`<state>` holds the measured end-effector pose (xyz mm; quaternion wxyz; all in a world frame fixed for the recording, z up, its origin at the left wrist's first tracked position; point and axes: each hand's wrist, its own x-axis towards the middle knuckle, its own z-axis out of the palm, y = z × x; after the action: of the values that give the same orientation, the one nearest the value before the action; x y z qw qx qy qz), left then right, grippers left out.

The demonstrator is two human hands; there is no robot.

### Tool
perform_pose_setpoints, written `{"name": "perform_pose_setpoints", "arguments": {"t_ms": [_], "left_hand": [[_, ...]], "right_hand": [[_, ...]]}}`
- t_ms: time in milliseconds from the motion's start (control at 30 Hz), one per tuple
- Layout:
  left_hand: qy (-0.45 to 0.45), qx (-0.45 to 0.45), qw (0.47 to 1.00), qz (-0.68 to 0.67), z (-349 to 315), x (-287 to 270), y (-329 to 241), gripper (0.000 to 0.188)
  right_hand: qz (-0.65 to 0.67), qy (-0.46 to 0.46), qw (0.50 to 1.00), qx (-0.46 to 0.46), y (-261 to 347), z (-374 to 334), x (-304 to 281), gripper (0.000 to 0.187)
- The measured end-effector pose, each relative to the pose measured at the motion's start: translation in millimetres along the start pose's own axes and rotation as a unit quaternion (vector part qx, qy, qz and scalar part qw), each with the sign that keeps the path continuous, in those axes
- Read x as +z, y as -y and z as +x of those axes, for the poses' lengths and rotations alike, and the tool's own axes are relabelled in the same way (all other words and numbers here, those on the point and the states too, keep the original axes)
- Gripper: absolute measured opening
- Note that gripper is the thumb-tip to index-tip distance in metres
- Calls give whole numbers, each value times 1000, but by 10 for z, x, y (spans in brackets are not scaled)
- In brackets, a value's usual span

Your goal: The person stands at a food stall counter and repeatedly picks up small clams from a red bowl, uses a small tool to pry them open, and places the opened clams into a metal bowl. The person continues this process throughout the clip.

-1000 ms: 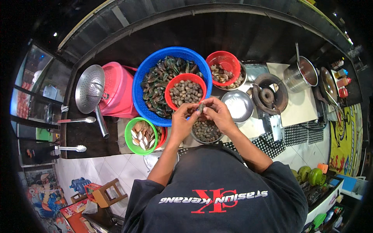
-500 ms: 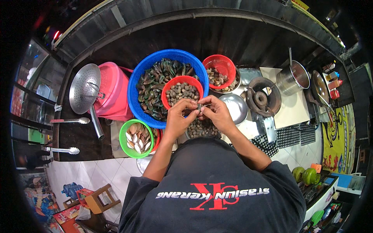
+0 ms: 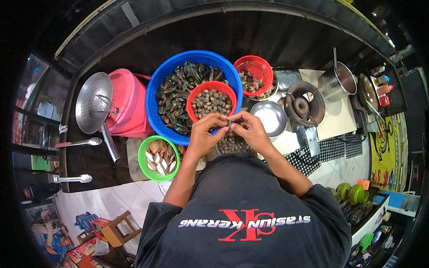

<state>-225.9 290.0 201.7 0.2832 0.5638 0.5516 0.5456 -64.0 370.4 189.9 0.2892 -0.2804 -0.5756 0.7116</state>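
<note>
Between my fingertips is a small ridged cockle [image 3: 229,123], pinched from one side by my left hand [image 3: 205,136] and from the other by my right hand [image 3: 250,134]. Just beyond them, a red bowl [image 3: 189,99] of cockles rests inside a large blue basket [image 3: 151,98], among dark green mussels [image 3: 173,96]. More cockles [image 3: 233,145] lie below my hands, their container partly hidden by my hands and body. Left of my left forearm, a green basket [image 3: 141,167] holds brown and white clams [image 3: 161,158].
Beyond my right hand are a red basket [image 3: 261,64] with shells, a metal bowl [image 3: 269,118], a burner [image 3: 308,107] and a steel pot [image 3: 333,87]. To the left stand a pink container [image 3: 127,102], a perforated ladle [image 3: 89,102] and tongs [image 3: 73,178].
The whole view has shifted and turned slightly. My two hands keep almost the same pinch on the cockle.
</note>
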Motion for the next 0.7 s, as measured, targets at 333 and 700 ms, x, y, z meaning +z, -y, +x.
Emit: {"name": "perform_pose_setpoints", "arguments": {"t_ms": [333,700], "left_hand": [[9,2,1000,16,77,0,101,11],[5,-12,1000,1,82,43,234,12]], "right_hand": [[-24,-22,999,-2,-17,44,19,14],[-84,-34,996,-12,-7,90,39,15]]}}
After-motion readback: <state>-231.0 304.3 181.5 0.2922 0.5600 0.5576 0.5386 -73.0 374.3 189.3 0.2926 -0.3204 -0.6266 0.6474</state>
